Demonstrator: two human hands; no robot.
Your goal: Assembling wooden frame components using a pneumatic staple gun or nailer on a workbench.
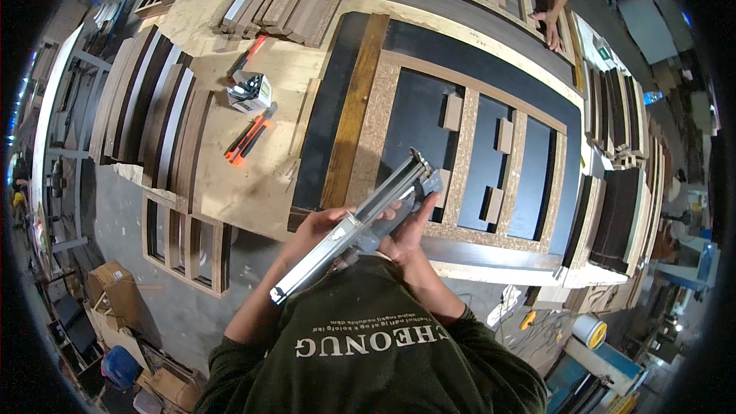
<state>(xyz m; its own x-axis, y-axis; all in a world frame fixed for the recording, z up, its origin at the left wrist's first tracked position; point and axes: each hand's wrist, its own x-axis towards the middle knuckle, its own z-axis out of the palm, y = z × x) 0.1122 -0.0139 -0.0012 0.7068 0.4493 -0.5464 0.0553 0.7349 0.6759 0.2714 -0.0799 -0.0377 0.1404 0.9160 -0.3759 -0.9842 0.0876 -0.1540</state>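
A long silver metal drawer slide (337, 241), with clear plastic wrapping (376, 239) about its lower side, is held slantwise in front of my chest. My left hand (320, 224) grips it near the middle, its fingers partly hidden behind the metal. Farther up, my right hand (410, 236) closes round the wrapped part near the upper end, thumb pointing up. Just beyond the slide lies a wooden frame (464, 165) with crossbars and small blocks, on a black panel (418, 34). A brown wooden strip (356, 119) runs along the frame's left side.
Orange-handled pliers (249, 138), an open box of small dark parts (249, 92) and a red-handled tool (247, 55) lie on the workbench (218, 211). Board stacks (149, 107) stand at left, others (613, 215) at right. Another person's hand (548, 27) touches a frame at the far right.
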